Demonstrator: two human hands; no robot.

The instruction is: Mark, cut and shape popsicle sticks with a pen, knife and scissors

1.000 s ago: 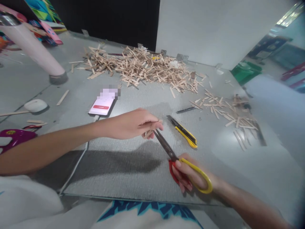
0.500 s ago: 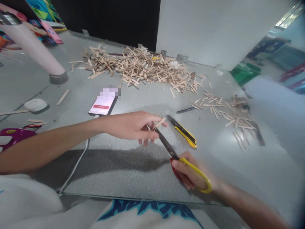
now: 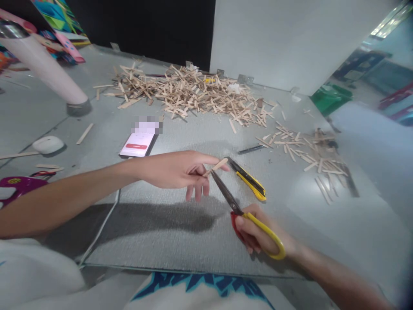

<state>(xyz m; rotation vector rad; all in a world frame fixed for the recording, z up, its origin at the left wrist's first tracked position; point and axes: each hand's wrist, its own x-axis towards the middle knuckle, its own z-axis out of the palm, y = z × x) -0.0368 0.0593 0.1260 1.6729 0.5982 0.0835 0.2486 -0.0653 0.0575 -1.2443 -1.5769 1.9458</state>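
Between the thumb and fingers of my left hand (image 3: 185, 170) is a small flat wooden stick (image 3: 220, 164), its rounded end pointing up and right along the index finger. My right hand (image 3: 254, 228) grips a pair of scissors (image 3: 230, 199) with one yellow and one red handle. The dark blades look closed or nearly so, and their tips reach the stick close to my left fingers; whether they touch it I cannot tell. Just beyond the blades lies a yellow and black box cutter (image 3: 248, 178) on the table.
A large heap of wooden stick pieces (image 3: 193, 92) spreads along the back, with a looser scatter (image 3: 300, 142) at right. A lit phone (image 3: 138, 140), white mouse (image 3: 48, 144), pink tumbler (image 3: 48, 69) and purple object (image 3: 19, 189) are at left. A thin dark blade (image 3: 251, 149) lies beyond the cutter.
More of the wooden stick shows between my left fingers, and the fingers have shifted slightly left and spread. The scissor tips have moved slightly; my right hand keeps its grip.
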